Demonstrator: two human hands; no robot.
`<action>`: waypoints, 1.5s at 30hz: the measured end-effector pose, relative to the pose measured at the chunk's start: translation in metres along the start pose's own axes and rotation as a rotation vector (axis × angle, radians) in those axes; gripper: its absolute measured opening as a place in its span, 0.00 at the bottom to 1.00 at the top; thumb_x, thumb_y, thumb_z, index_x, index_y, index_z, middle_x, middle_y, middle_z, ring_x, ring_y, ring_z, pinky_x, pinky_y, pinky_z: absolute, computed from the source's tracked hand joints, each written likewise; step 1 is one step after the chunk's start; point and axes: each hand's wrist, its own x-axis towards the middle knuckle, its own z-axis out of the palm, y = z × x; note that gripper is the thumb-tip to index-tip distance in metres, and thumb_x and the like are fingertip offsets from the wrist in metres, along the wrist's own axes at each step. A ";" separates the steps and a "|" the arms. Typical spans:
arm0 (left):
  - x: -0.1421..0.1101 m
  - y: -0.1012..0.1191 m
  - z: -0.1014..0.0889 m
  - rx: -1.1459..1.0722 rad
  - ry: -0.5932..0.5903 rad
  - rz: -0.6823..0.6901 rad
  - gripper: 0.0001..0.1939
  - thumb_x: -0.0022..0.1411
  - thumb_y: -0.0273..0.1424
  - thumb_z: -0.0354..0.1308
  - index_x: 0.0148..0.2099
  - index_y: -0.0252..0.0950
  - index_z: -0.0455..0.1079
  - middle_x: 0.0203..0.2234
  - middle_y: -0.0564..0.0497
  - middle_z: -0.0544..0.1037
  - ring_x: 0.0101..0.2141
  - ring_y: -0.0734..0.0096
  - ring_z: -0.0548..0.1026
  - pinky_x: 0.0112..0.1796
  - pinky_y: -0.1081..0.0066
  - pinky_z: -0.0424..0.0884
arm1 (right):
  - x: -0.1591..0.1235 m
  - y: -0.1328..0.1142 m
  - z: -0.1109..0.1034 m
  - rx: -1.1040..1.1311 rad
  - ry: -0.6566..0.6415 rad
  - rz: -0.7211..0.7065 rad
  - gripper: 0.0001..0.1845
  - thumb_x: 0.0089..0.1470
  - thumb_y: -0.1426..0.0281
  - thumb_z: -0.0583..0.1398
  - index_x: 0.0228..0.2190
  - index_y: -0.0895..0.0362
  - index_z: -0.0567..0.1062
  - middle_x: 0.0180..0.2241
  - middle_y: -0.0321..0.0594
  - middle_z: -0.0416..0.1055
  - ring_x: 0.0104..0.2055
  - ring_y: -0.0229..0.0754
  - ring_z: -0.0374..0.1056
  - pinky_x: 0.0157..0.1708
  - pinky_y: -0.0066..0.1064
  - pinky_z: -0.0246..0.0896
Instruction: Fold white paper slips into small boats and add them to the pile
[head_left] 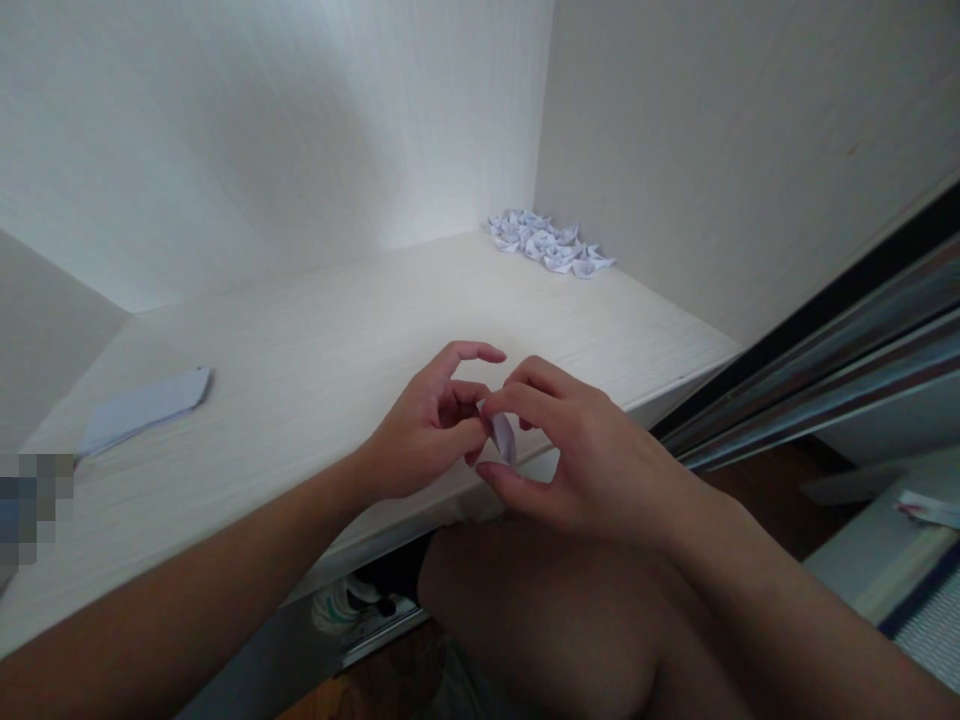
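In the middle of the frame, a person works with both hands on one small piece of white paper [504, 437], which is in the air above the front edge of the white desk [322, 330]. The left hand [426, 435] seems to pinch this piece at its left side by thumb and a bent finger, while its forefinger is raised and apart. The right hand [592, 445] touches the top of the piece with a fingertip; its thumb is spread lower, and one cannot tell if it presses the paper.

As for progress, many pieces appear to be finished: a pile of folded papers [551, 243] lies at the upper right of the desk, near the wall. At the left of the frame, a flat stack of paper [142, 410] seems not yet folded. The piece in the hands looks partly shaped, but its exact folds are too small to judge.
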 end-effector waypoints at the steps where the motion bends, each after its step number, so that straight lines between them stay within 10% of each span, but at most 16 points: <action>1: 0.000 0.001 -0.001 -0.007 -0.039 -0.033 0.29 0.54 0.20 0.61 0.57 0.38 0.59 0.26 0.57 0.79 0.20 0.78 0.72 0.22 0.80 0.68 | -0.001 0.000 -0.002 0.004 -0.030 0.017 0.12 0.55 0.68 0.65 0.42 0.57 0.76 0.44 0.45 0.71 0.42 0.44 0.69 0.40 0.36 0.64; 22: 0.001 0.003 -0.011 -0.123 -0.380 -0.323 0.39 0.56 0.18 0.62 0.67 0.39 0.55 0.27 0.57 0.79 0.23 0.75 0.77 0.26 0.78 0.72 | -0.001 0.004 -0.002 0.544 -0.275 0.237 0.08 0.60 0.72 0.58 0.29 0.58 0.75 0.25 0.35 0.72 0.25 0.35 0.61 0.25 0.29 0.54; 29: 0.003 -0.008 -0.012 -0.234 -0.276 -0.255 0.28 0.59 0.21 0.64 0.60 0.39 0.63 0.30 0.51 0.82 0.27 0.71 0.81 0.30 0.74 0.76 | 0.000 0.014 0.006 1.011 -0.149 0.349 0.04 0.61 0.69 0.61 0.34 0.56 0.71 0.30 0.37 0.77 0.32 0.40 0.74 0.34 0.32 0.67; 45: 0.007 -0.009 -0.009 -0.328 0.108 -0.162 0.10 0.55 0.22 0.68 0.33 0.34 0.68 0.29 0.47 0.84 0.32 0.67 0.84 0.40 0.70 0.79 | -0.006 0.031 -0.009 0.801 0.021 0.469 0.16 0.51 0.58 0.71 0.35 0.58 0.80 0.29 0.39 0.77 0.32 0.38 0.71 0.34 0.32 0.67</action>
